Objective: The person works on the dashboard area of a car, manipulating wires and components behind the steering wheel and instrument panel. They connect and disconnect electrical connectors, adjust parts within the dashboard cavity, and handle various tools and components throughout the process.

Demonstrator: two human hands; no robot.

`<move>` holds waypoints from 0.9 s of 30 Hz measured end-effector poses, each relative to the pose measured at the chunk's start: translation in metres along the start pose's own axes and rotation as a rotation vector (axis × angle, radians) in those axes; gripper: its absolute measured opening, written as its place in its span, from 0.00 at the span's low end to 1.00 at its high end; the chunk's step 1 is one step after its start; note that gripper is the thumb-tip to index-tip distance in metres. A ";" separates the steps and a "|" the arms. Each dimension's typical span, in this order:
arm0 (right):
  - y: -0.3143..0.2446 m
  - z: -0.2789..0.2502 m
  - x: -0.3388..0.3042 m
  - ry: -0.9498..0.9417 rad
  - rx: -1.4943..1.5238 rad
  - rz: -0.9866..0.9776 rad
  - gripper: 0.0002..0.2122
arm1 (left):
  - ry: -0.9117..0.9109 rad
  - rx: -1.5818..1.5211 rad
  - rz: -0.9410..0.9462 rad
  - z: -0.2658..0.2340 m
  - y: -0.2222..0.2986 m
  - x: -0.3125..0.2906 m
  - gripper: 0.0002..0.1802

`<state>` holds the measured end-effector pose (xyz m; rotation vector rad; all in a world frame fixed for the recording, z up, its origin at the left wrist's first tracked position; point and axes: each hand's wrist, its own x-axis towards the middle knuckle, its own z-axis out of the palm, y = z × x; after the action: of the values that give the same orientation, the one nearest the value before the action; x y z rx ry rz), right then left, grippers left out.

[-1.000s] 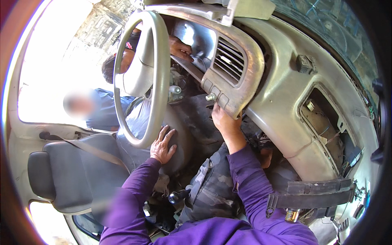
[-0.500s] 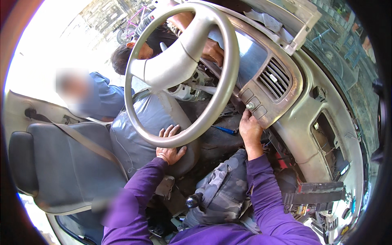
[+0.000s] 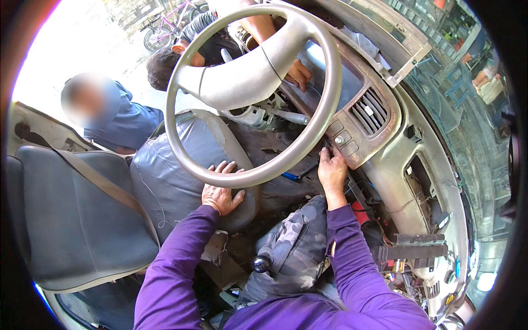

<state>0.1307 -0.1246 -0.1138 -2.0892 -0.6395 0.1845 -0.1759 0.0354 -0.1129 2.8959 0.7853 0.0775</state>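
Left hand (image 3: 221, 198) splays, empty, on the seat cushion (image 3: 198, 143); right hand (image 3: 333, 171) curls at the dash trim panel (image 3: 353, 127) beyond the steering wheel (image 3: 242, 85), grip hidden. Steering column (image 3: 264, 116) bare; panel appears in place, fastening unclear.

The steering wheel (image 3: 236, 85) appeared as smooth, satin plastic; the vent panel (image 3: 356, 137), scuffed plastic. Glossy, creased sheeting covered the seat cushion (image 3: 201, 135); the trousers (image 3: 291, 242) were matt cloth.

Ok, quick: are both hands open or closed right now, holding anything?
Left hand: open, fingers spread on the gray seat cushion.
Right hand: fingers curled near the air-vent panel; can't tell whether it grips anything.
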 end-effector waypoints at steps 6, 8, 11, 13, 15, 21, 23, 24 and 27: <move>-0.007 0.004 -0.001 0.034 0.087 -0.017 0.17 | 0.038 -0.057 -0.007 0.000 -0.002 -0.001 0.38; 0.001 0.008 0.001 0.101 0.074 -0.093 0.15 | 0.037 -0.067 -0.013 -0.001 0.000 0.000 0.38; 0.018 0.013 0.005 0.189 0.019 -0.160 0.13 | 0.033 -0.076 -0.009 0.000 0.001 0.001 0.38; 0.016 0.016 0.004 0.201 0.017 -0.174 0.13 | 0.032 -0.074 -0.016 0.000 -0.001 0.000 0.38; 0.013 0.017 0.003 0.197 0.045 -0.171 0.13 | 0.044 -0.080 -0.014 0.001 -0.002 -0.002 0.38; 0.011 0.015 0.001 0.221 0.087 -0.217 0.15 | 0.051 -0.077 -0.009 0.004 -0.002 0.000 0.39; 0.009 0.014 -0.002 0.191 0.104 -0.181 0.14 | 0.032 -0.072 -0.012 0.003 -0.003 -0.001 0.40; 0.008 0.012 -0.003 0.180 0.111 -0.161 0.14 | 0.010 -0.067 -0.013 0.001 -0.002 -0.001 0.42; -0.003 0.004 -0.006 0.132 0.147 -0.125 0.15 | 0.041 -0.065 0.002 0.004 -0.003 -0.001 0.40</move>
<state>0.1229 -0.1239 -0.1144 -1.8964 -0.6545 0.0209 -0.1784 0.0373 -0.1171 2.8429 0.7713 0.1599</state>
